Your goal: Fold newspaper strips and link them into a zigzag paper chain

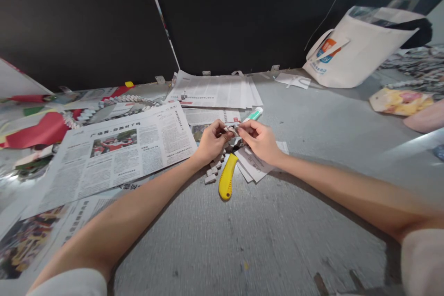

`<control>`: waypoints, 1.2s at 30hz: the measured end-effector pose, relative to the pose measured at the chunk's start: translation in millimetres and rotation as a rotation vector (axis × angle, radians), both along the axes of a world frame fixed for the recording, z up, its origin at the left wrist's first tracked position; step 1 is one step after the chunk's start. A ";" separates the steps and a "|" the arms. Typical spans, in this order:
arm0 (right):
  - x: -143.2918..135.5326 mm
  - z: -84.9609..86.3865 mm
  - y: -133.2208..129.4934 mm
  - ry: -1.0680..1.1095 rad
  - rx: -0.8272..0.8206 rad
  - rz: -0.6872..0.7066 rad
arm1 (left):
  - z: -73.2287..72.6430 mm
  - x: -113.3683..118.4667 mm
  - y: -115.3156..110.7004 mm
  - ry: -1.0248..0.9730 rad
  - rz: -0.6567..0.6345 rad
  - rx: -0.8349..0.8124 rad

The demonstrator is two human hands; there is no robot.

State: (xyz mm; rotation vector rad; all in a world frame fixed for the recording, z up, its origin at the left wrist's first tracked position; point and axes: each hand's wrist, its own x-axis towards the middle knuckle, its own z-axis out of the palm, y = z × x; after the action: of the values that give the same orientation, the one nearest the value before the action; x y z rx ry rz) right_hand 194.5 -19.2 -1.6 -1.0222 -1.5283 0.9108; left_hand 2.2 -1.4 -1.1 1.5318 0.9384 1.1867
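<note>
Between my fingertips is a small folded newspaper strip [231, 129], pinched from both sides. My left hand [213, 142] is closed on its left end. My right hand [260, 142] grips the right end between thumb and fingers. A zigzag chain of folded paper [211, 175] trails below my left hand; whether it joins the strip I cannot tell. A yellow-handled cutter knife [227, 180] lies just below my hands. Cut paper pieces [255, 166] lie under my right hand. Beyond it rests a green and white stick-like object [255, 114], partly hidden.
Newspaper sheets [156, 136] spread across the left side, and more are stacked [211, 90] at the back. Red paper [41, 132] and a longer folded chain [130, 98] lie far left. A white bag [360, 48] stands back right, by a dark wall [243, 14].
</note>
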 end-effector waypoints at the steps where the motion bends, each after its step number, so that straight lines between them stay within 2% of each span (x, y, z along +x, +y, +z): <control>1: 0.0 0.0 0.5 0.009 -0.007 -0.008 | 0.5 0.1 -0.2 -0.006 0.001 -0.004; 10: 0.5 0.1 1.8 0.022 -0.032 -0.026 | 1.4 0.3 -0.9 -0.009 0.004 -0.013; 25: 2.4 -0.2 1.8 -0.035 -0.003 0.048 | 3.1 0.9 -2.2 0.010 -0.036 -0.004; 36: 2.1 0.1 0.8 -0.028 0.010 0.050 | 1.7 1.3 -1.7 -0.009 -0.019 -0.008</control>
State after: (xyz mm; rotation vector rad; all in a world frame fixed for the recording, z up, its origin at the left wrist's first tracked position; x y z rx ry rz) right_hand 196.6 -18.4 -1.6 -0.9970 -1.5864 0.9257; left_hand 3.5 -3.0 0.7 1.5244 0.9195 1.1736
